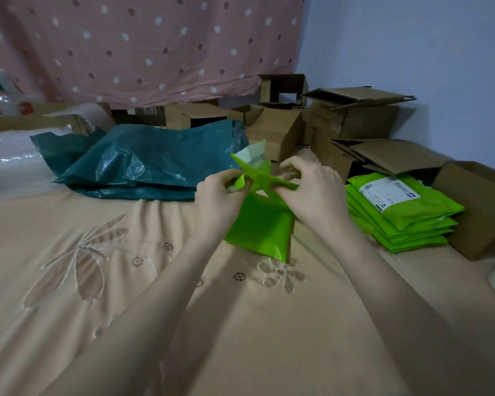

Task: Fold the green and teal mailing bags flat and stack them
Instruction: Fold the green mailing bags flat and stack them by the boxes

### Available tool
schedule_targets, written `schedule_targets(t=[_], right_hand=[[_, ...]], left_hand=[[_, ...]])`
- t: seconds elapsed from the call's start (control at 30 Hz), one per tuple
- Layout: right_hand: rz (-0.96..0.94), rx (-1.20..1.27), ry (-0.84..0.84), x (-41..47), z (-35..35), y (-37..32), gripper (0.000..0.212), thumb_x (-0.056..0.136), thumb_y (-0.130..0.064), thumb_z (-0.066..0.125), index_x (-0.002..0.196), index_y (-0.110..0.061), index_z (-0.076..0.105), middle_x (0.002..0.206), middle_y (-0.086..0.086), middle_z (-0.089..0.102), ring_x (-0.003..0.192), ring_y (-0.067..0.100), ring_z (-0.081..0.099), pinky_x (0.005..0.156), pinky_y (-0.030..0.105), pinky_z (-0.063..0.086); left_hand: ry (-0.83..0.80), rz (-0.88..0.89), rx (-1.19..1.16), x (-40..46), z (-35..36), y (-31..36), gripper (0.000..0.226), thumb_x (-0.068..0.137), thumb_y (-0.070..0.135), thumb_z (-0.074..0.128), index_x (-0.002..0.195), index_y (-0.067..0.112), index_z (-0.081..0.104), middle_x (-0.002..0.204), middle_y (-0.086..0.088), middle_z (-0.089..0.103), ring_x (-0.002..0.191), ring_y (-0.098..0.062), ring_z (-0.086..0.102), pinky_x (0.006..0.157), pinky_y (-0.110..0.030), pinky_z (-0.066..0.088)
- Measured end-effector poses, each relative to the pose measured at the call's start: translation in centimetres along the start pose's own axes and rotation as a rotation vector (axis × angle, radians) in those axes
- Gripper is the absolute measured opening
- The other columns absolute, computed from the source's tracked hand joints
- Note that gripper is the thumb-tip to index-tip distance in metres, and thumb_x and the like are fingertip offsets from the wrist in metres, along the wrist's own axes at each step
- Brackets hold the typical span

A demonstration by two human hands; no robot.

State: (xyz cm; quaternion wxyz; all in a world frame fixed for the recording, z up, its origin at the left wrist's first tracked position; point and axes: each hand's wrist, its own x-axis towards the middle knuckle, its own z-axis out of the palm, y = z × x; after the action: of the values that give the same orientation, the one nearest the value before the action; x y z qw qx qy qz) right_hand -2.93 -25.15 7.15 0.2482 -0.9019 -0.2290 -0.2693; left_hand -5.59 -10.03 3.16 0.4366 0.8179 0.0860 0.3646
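Left hand [222, 192]: fingers pinched tight on the top left of the green bag [262, 224].
Right hand [312, 190]: fingers pinched on the bag's top right; the fingertips look blurry.
Green bag: held up between both hands, bottom touching the bed [126, 295].
Green stack [403, 215]: just right of the hands.
Teal bags [143, 164]: behind, to the left.

label [389, 193] — top green bag [429, 212] | print too small to read
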Motion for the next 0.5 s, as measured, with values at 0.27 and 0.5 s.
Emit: schedule_targets(t=[0.27, 0.5], right_hand=[[0.135, 0.050, 0.031, 0.7, -1.0, 1.1, 0.017, 0.087, -0.025, 0.061, 0.100, -0.016, 0.067, 0.100, 0.019, 0.066, 0.099, 0.042, 0.056, 0.072, 0.040, 0.041], [0.164, 0.099, 0.163, 1.1, -1.2, 1.5, 0.018, 0.088, -0.025, 0.060, 0.098, -0.011, 0.064, 0.097, 0.019, 0.067, 0.097, 0.041, 0.057, 0.071, 0.038, 0.038]], left_hand=[[0.054, -0.050, 0.008, 0.9, -2.4, -0.8, 0.007, 0.085, 0.021, 0.065, 0.084, 0.019, 0.072, 0.057, 0.015, 0.055, 0.054, -0.004, 0.049, 0.049, -0.009, 0.035], [0.138, -0.227, -0.024, 1.4, -3.5, -2.8, 0.029, 0.083, 0.024, 0.063, 0.111, 0.021, 0.057, 0.091, 0.008, 0.058, 0.085, -0.017, 0.056, 0.077, -0.031, 0.047]])
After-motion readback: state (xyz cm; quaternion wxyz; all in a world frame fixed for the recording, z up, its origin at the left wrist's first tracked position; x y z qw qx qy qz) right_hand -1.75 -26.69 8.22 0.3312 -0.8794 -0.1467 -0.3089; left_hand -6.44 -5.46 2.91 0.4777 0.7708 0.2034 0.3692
